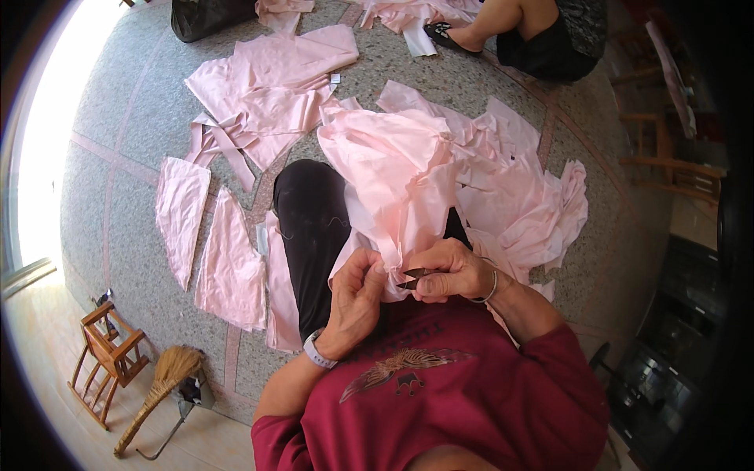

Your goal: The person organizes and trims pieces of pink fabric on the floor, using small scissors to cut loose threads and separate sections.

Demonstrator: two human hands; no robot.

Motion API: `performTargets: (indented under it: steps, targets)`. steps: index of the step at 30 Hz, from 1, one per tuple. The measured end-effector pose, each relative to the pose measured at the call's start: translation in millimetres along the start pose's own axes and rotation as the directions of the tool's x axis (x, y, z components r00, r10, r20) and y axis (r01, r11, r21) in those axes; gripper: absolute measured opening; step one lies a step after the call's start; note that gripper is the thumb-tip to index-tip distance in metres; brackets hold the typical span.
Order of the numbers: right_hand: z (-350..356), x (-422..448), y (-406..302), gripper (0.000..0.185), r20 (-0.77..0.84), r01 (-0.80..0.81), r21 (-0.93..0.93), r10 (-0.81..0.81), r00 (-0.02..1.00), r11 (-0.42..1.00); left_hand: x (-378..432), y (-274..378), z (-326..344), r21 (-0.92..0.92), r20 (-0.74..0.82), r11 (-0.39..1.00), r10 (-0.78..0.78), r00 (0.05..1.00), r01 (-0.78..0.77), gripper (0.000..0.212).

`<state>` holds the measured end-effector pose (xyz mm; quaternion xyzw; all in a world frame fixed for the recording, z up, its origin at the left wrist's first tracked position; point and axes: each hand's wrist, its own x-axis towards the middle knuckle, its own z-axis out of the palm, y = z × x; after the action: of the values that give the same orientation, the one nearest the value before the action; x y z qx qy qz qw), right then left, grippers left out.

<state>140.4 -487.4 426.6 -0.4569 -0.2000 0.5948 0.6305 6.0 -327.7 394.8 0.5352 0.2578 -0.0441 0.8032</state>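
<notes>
A gathered pink cloth point(389, 153) lies over my lap and between my knees. My left hand point(358, 288) pinches its narrow lower edge between thumb and fingers. In my right hand point(447, 272) is a small pair of dark thread snips point(412, 279), blades apart and pointing left at the pinched edge. The tips sit close to my left fingertips; whether they touch the cloth I cannot tell. More crumpled pink fabric point(518, 206) spreads over the floor beyond my right knee.
Pink cut pieces point(182, 218) lie left of my leg, with a larger pink pile point(277, 88) ahead. Another person's foot in a black shoe point(453, 40) is at the upper right. A small wooden chair point(112, 341), a straw broom point(162, 388) and a dustpan point(194, 391) stand lower left.
</notes>
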Motion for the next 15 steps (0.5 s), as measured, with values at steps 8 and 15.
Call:
performTargets:
  steps: [8, 15]
  targets:
    - [-5, -9, -1, 0.022, 0.033, 0.258, 0.195, -0.269, 0.963, 0.946, 2, 17, 7, 0.073, 0.015, 0.995, 0.062, 0.998, -0.063, 0.018]
    - [-34, -28, -51, 0.03, -0.098, 0.581, 0.394, -0.596, 0.797, 0.712, -4, -3, -11, -0.082, -0.105, 0.991, -0.111, 0.988, 0.103, 0.016]
